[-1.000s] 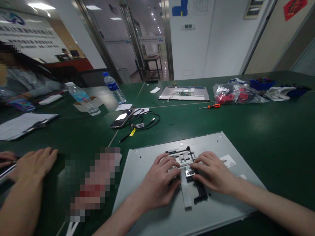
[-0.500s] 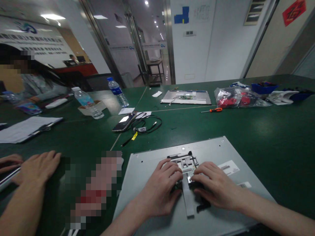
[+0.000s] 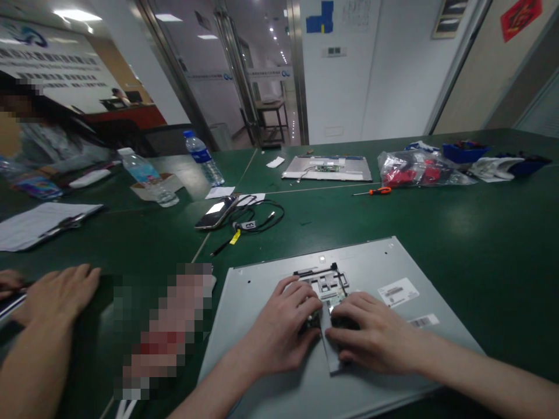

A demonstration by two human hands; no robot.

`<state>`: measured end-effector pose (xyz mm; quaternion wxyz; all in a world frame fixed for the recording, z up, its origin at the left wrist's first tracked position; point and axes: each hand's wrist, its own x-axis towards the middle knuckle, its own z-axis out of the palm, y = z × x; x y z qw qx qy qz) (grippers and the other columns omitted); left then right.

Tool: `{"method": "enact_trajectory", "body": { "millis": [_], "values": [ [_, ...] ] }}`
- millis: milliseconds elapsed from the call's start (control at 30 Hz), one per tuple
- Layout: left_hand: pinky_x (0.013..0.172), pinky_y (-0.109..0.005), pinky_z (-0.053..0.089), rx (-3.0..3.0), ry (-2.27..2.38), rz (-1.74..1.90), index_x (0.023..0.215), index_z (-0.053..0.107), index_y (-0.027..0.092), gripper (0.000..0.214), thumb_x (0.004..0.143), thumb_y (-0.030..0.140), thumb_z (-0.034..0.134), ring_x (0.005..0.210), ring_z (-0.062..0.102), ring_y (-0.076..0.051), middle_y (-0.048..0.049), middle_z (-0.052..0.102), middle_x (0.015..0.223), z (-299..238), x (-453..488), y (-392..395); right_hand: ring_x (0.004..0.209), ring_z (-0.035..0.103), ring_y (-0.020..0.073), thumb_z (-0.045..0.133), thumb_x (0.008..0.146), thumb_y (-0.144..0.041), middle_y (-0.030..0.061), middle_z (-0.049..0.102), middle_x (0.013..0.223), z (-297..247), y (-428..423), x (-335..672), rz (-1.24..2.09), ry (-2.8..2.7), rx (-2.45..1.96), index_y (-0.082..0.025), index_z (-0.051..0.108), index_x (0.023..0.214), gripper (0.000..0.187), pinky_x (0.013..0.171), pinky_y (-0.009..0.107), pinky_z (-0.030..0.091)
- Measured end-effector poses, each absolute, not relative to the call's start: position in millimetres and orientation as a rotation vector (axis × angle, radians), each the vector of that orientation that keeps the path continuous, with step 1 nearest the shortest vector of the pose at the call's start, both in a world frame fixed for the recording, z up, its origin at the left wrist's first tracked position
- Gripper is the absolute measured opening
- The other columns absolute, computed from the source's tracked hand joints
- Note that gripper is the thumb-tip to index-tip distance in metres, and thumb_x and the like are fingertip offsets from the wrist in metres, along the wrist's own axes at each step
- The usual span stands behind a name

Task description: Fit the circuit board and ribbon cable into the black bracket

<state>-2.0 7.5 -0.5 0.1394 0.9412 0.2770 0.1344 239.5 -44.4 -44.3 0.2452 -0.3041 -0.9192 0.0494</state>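
A grey metal flat panel (image 3: 271,291) lies on the table in front of me, its back face up. Near its middle is a metal bracket with cut-outs (image 3: 325,283). A pale flat strip, like a ribbon cable (image 3: 328,349), runs down from it toward me. My left hand (image 3: 286,326) has its fingers curled round a small green circuit board (image 3: 313,318), mostly hidden, left of the strip. On the strip's right side, my right hand (image 3: 373,334) is closed, fingertips touching the strip's edge. A dark part under those fingers is too covered to make out.
A co-worker's hand (image 3: 56,291) rests at the left. A phone (image 3: 216,213), a coiled black cable (image 3: 262,224), an orange screwdriver (image 3: 379,191), another panel (image 3: 297,169), a plastic bag (image 3: 423,169) and water bottles (image 3: 203,157) lie or stand farther back.
My right hand has shifted left and slightly down, closer against the strip, and covers the black part that showed beneath it. The strip's near end sits slightly higher in view.
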Motion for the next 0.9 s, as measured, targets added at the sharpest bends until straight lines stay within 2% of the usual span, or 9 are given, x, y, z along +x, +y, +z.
{"method": "enact_trajectory", "body": {
  "millis": [333,600,767,900],
  "values": [
    [0.109,-0.056,0.039,2.732,0.725,0.398,0.116,0.065,0.024,0.034,0.083,0.019,0.066,0.110,0.059,-0.028,-0.0061,0.066,0.111,0.4,-1.6,8.7,0.118,0.056,0.0274,0.067,0.096,-0.035,0.0106,0.058,0.139,-46.3,-42.3,242.4,0.159,-2.490,-0.811,-0.025,0.068,0.116,0.022,0.098,0.045,0.049],
    [0.110,-0.056,0.039,2.745,0.705,0.389,0.125,0.064,0.025,0.037,0.088,0.024,0.066,0.113,0.059,-0.029,-0.0077,0.065,0.115,0.7,-2.1,8.9,0.122,0.055,0.0261,0.065,0.099,-0.035,0.0099,0.057,0.141,-41.1,-42.1,244.0,0.233,-2.494,-0.817,-0.027,0.069,0.124,0.027,0.101,0.046,0.049],
    [0.109,-0.057,0.038,2.772,0.710,0.371,0.129,0.062,0.027,0.040,0.089,0.027,0.067,0.113,0.058,-0.030,-0.0080,0.065,0.116,-3.1,-2.9,9.7,0.127,0.052,0.0263,0.068,0.097,-0.033,0.0087,0.054,0.145,-35.4,-39.9,247.9,0.245,-2.512,-0.814,-0.028,0.071,0.120,0.024,0.104,0.046,0.047],
    [0.109,-0.058,0.038,2.795,0.727,0.388,0.129,0.062,0.026,0.038,0.091,0.027,0.065,0.112,0.058,-0.029,-0.0086,0.065,0.116,-4.3,-2.7,10.1,0.126,0.054,0.0267,0.066,0.097,-0.029,0.0099,0.058,0.141,-32.5,-37.5,252.9,0.195,-2.477,-0.826,-0.025,0.071,0.118,0.022,0.104,0.047,0.047]
  ]
}}
